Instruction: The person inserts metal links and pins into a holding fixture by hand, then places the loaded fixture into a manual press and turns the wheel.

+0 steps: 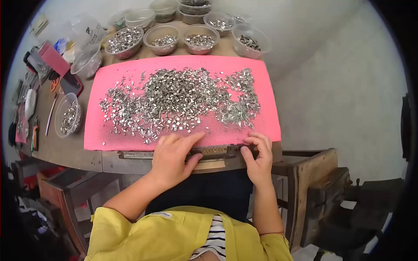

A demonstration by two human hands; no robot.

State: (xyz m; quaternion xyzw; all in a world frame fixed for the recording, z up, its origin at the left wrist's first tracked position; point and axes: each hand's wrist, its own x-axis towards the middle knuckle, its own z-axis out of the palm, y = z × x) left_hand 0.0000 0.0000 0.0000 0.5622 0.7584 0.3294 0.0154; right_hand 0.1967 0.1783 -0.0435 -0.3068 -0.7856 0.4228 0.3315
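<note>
A long slotted metal bar (213,150) lies along the table's front edge, with a brass-coloured middle section and a dark right part. My left hand (171,156) rests over its left half. The index finger stretches right across the pink mat's near edge and the thumb lies apart, in front of the bar. My right hand (260,158) is closed at the bar's right part, thumb and curled fingers on either side of it. Just beyond both hands, a wide heap of small shiny metal pieces (178,95) covers the pink mat (270,104). A pale strip (210,165) sits below the bar.
Clear plastic tubs of metal pieces line the back, including one tub (200,40). Another tub (69,115) stands left of the mat. Farther left lie a phone (72,83), orange-handled scissors (54,84) and pliers (35,135). A wooden stand (313,163) is at the right.
</note>
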